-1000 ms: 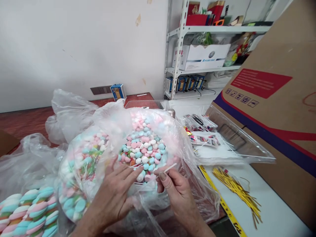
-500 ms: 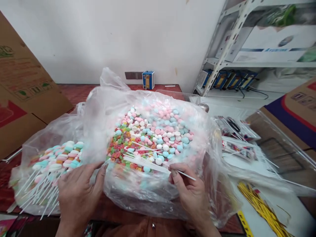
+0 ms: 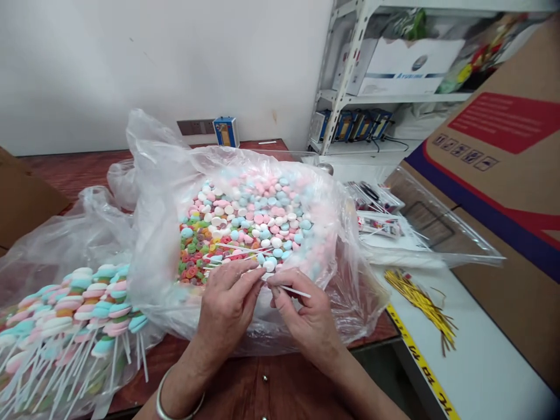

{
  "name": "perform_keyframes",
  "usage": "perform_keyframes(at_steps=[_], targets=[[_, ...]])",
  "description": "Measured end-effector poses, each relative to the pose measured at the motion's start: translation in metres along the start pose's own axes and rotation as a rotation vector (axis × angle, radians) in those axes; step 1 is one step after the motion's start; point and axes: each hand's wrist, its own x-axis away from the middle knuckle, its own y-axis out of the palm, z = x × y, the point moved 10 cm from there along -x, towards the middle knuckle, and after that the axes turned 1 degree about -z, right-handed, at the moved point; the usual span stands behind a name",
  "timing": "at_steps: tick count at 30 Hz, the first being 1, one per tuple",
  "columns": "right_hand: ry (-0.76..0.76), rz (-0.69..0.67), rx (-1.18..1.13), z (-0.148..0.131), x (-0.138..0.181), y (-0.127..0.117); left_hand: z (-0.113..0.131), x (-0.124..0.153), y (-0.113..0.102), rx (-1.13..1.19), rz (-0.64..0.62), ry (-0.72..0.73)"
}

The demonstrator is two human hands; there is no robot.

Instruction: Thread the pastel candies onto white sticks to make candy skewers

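Between thumb and fingers of my right hand [image 3: 308, 312] is a thin white stick [image 3: 297, 291], its free end pointing right. My left hand [image 3: 230, 300] meets it at the fingertips, thumb and fingers pinched together; what lies in that pinch is hidden. Both hands are over the near side of a big clear plastic bag [image 3: 153, 233]. Inside it are pink, white and blue button-shaped marshmallows [image 3: 280, 221] and, at the left, colourful ring candies [image 3: 191, 248]. Several loose white sticks [image 3: 236, 247] lie on top of the candy, partly behind my left hand.
Stacked candy skewers [image 3: 83, 303] on white sticks lie on plastic at the left. Yellow twist ties [image 3: 420, 303] and small packs [image 3: 378, 224] lie on the white surface at right. A cardboard box [image 3: 503, 169] stands right, near a metal shelf [image 3: 345, 70].
My left hand has moved right from the bag's left edge to meet my right hand. The bundle of sticks near my right hand is now mostly hidden. The view has turned right.
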Motion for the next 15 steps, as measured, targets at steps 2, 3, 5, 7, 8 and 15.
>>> perform_keyframes(at_steps=[2, 3, 5, 7, 8, 15], targets=[[0.121, -0.001, -0.099, 0.011, 0.002, 0.004, -0.001, 0.001, 0.0, 0.028, -0.003, 0.007], [0.177, 0.002, -0.154, 0.016, 0.002, 0.007, -0.001, 0.002, -0.001, 0.038, -0.003, 0.007], [0.258, 0.006, -0.255, 0.024, 0.002, 0.012, -0.002, 0.003, -0.004, 0.052, -0.008, 0.005], [0.296, 0.017, -0.327, 0.028, 0.001, 0.017, -0.002, 0.003, -0.008, 0.054, -0.014, 0.0], [0.307, 0.025, -0.351, 0.029, 0.001, 0.019, -0.002, 0.004, -0.01, 0.049, -0.013, -0.002], [0.336, 0.065, -0.427, 0.039, 0.004, 0.031, -0.002, 0.008, -0.015, 0.018, -0.004, -0.033]])
